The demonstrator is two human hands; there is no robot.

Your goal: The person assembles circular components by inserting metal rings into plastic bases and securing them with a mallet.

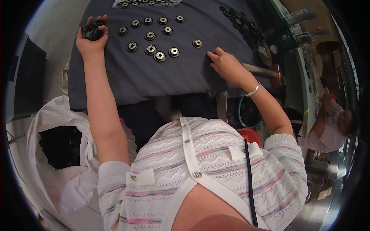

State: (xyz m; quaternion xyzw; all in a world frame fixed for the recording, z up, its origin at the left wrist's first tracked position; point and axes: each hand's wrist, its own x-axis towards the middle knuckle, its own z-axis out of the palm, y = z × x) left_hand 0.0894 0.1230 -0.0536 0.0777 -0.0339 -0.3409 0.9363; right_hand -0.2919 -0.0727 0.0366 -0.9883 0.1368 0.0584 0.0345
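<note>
My left hand (pixel 92 40) is over the table's left edge, palm up, with its fingers curled round several black round parts (pixel 93 33), ring-like in shape. To the right, my right hand (pixel 227 66) is low over the cloth. Its index finger points left and its fingers are apart, with nothing seen in them. Just beyond that fingertip lies a bearing-like metal part (pixel 197 43) seated in a black ring. Several more such assembled parts (pixel 150 35) lie spread between my hands, each with a bright metal centre and a dark rim.
A dark grey cloth (pixel 127 84) covers the table. Several loose black rings (pixel 241 23) lie at the far right, and a clear bag of metal parts (pixel 146 3) at the far edge. A mallet (pixel 276 75) rests beside my right wrist. Left below stands a white sack (pixel 34 131).
</note>
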